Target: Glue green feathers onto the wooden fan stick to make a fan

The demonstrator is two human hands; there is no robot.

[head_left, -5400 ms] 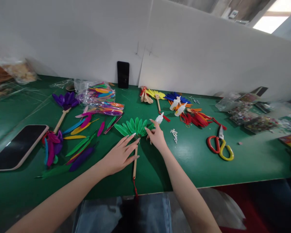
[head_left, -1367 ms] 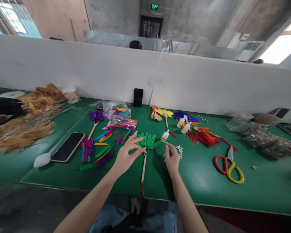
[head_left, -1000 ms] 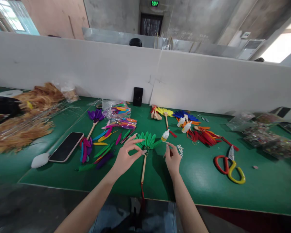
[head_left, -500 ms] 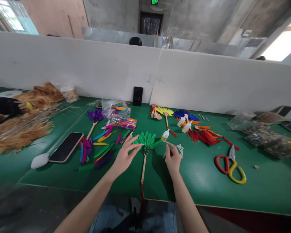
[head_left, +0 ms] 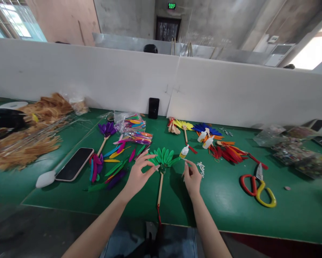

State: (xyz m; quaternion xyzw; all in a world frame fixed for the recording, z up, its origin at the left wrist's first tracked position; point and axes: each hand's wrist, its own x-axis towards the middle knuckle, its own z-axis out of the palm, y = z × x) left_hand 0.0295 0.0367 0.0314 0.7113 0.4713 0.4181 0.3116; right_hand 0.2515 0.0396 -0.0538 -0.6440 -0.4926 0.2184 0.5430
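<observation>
Left hand [head_left: 139, 172] is half-open at green fan [head_left: 164, 157], right hand [head_left: 192, 178] pinched, grips unclear

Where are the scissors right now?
In the head view, the scissors lie on the green table toward the right, beyond the right hand and the little white beads, with a small pinkish piece just to their right.

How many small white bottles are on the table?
3: first bottle beside the green fan, second bottle and third bottle by the blue feathers. More could be hidden.
</observation>
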